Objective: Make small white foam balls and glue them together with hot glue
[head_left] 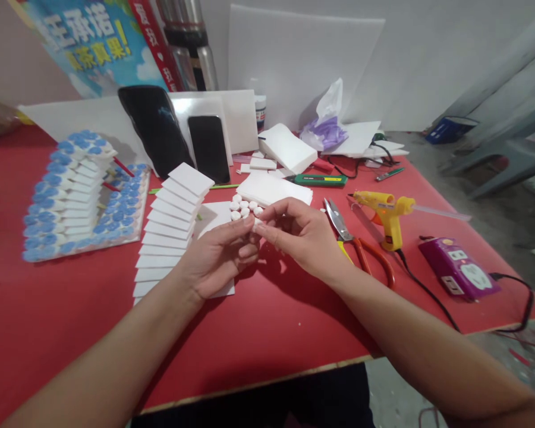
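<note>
My left hand (pixel 225 252) and my right hand (pixel 301 235) meet over the middle of the red table. Between their fingertips is a small white piece (pixel 257 222), pinched from both sides and partly covered. Just behind the fingers lie several round white pieces (pixel 244 205). To the left of my left hand, white rectangular panels (pixel 163 238) fan upward like a curved stair on a white base (pixel 225 289). A stack of white sheets (pixel 274 189) lies beyond the round pieces.
Pliers (pixel 339 221) with orange-red and yellow handles, a yellow glue gun (pixel 386 214) and a purple power box (pixel 458 267) are on the right. A green cutter (pixel 318 180) lies behind. Two phones (pixel 208 148) lean at the back. A blue-and-white stair model (pixel 84 193) stands left.
</note>
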`<action>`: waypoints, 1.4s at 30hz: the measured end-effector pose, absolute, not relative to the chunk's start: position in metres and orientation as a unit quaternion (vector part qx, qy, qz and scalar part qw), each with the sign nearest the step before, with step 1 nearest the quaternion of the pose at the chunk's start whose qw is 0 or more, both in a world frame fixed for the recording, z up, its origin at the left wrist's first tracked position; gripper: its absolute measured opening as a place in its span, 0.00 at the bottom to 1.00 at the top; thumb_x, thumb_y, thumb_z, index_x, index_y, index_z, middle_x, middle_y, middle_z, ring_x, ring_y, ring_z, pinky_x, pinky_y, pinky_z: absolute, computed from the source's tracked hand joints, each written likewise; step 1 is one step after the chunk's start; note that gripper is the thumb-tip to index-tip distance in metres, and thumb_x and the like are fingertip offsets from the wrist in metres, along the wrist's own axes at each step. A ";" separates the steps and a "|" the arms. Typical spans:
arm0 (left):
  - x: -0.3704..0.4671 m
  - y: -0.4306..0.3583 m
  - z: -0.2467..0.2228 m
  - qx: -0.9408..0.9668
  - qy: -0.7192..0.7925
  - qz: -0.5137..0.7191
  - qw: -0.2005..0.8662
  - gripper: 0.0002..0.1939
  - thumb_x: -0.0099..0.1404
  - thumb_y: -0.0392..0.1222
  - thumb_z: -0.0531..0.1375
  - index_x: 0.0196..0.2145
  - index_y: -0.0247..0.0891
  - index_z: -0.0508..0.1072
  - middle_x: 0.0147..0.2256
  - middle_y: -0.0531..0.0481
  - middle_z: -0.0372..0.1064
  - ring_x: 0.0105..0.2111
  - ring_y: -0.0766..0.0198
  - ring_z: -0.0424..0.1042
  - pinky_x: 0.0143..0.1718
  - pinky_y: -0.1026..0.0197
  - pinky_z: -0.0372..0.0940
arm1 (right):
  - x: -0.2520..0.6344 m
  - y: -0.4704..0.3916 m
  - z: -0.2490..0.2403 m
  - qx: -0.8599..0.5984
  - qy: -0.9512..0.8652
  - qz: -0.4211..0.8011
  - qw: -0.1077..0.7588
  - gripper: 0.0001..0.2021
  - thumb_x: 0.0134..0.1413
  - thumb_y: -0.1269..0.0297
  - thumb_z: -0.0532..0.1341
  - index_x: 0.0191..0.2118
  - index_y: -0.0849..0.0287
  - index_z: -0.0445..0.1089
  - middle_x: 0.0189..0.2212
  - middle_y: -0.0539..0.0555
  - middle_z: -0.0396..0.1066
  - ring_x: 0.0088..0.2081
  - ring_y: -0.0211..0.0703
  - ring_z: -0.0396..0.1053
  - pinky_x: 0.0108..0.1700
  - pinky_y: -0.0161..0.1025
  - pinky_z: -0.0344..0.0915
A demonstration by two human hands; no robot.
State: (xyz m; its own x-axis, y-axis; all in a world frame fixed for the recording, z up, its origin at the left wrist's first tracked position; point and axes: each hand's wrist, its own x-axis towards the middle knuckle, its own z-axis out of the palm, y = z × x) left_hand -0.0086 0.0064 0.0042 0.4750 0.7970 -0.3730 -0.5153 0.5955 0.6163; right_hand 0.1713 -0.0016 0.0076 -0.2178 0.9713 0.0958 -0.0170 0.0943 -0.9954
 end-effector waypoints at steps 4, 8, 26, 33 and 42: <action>-0.009 0.005 0.004 0.272 0.316 0.396 0.818 0.13 0.58 0.39 0.76 0.27 0.30 0.78 0.24 0.53 0.65 0.20 0.74 0.61 0.22 0.70 0.62 | 0.177 0.003 0.005 -0.392 -0.539 0.598 0.446 0.18 0.53 0.47 0.75 0.35 0.55 0.73 0.27 0.48 0.74 0.23 0.35 0.64 0.22 0.35 0.63; -0.011 0.005 0.006 0.313 0.321 0.381 0.809 0.14 0.57 0.42 0.77 0.33 0.29 0.80 0.29 0.50 0.72 0.23 0.72 0.70 0.25 0.70 0.68 | 0.182 0.008 0.002 -0.380 -0.494 0.636 0.455 0.17 0.56 0.50 0.74 0.32 0.57 0.74 0.23 0.46 0.71 0.20 0.32 0.61 0.20 0.33 0.59; -0.007 0.001 0.003 0.573 0.442 0.470 0.505 0.13 0.58 0.42 0.76 0.39 0.36 0.83 0.32 0.49 0.80 0.28 0.65 0.75 0.31 0.64 0.70 | 0.180 0.003 0.005 -0.427 -0.608 0.495 0.450 0.07 0.58 0.63 0.68 0.40 0.57 0.73 0.28 0.46 0.72 0.23 0.34 0.67 0.24 0.33 0.63; -0.009 0.002 0.001 0.578 0.429 0.477 0.504 0.13 0.58 0.40 0.76 0.42 0.38 0.85 0.41 0.45 0.82 0.36 0.60 0.80 0.40 0.61 0.75 | 0.179 0.003 0.003 -0.433 -0.627 0.442 0.473 0.06 0.61 0.61 0.68 0.36 0.58 0.74 0.28 0.47 0.73 0.24 0.33 0.66 0.24 0.33 0.63; -0.008 0.010 0.006 0.346 0.354 0.446 0.746 0.18 0.54 0.44 0.79 0.38 0.30 0.85 0.32 0.44 0.81 0.28 0.64 0.79 0.29 0.67 0.75 | 0.184 0.008 0.009 -0.420 -0.609 0.491 0.460 0.10 0.61 0.58 0.68 0.35 0.58 0.72 0.24 0.46 0.71 0.23 0.34 0.65 0.26 0.35 0.64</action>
